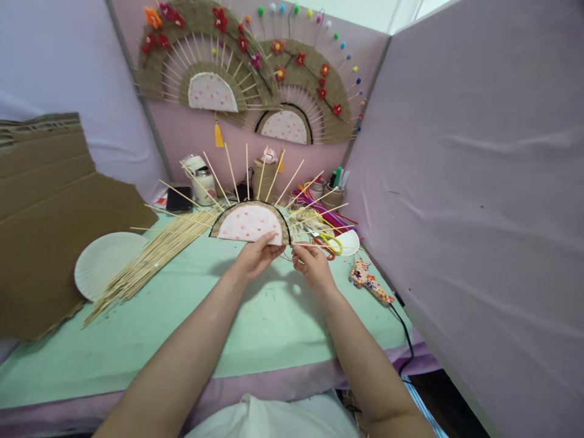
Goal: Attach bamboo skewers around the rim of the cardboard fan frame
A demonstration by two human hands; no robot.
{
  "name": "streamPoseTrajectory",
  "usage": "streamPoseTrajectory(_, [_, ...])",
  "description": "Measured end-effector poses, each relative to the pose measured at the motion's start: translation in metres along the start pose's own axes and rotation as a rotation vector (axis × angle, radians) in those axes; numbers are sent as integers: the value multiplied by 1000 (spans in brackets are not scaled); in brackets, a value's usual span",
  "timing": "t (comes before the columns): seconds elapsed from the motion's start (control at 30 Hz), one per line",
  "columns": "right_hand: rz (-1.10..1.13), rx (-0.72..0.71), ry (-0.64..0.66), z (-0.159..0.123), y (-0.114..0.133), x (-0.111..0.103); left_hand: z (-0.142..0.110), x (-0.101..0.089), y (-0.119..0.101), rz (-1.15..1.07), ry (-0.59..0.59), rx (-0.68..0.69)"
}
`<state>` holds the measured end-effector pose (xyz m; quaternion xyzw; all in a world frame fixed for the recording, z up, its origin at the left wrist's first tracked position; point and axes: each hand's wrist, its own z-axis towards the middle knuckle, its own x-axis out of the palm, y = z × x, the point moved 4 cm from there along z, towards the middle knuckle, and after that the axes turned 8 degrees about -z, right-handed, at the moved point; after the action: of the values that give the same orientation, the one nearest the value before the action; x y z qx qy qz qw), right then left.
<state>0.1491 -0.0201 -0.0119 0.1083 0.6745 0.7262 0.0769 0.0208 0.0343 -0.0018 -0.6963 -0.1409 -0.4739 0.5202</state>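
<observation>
Held up over the table is a half-round cardboard fan piece [249, 222], faced with white paper with pink dots and edged in black. Thin wooden sticks spread out from its curved rim like rays. My left hand [258, 255] grips its lower right part, thumb on the dotted face and fingers behind. At the right corner my right hand [311, 263] pinches, fingers closed near the end of the black edging and the lowest stick; exactly what lies between the fingertips is too small to make out.
A bundle of wooden sticks [155, 258] lies across a white paper plate [103, 263] beside a large cardboard sheet [55, 225]. To the right are scissors [335, 245] and a flowered glue gun [370, 281] with its cord. Two decorated fans [337, 91] hang on the back wall.
</observation>
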Motion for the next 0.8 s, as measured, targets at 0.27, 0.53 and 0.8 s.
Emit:
streamPoseTrajectory(0.27, [165,40,-33,0,0,1,0,2,6,-5,11,-17])
streamPoseTrajectory(0.53, [75,-48,-119,10,-16,-4,-2,3,14,-1,-14,-56])
streamPoseTrajectory(0.8, [169,-36,2,5,-9,2,0,1,9,-49,-9,-55])
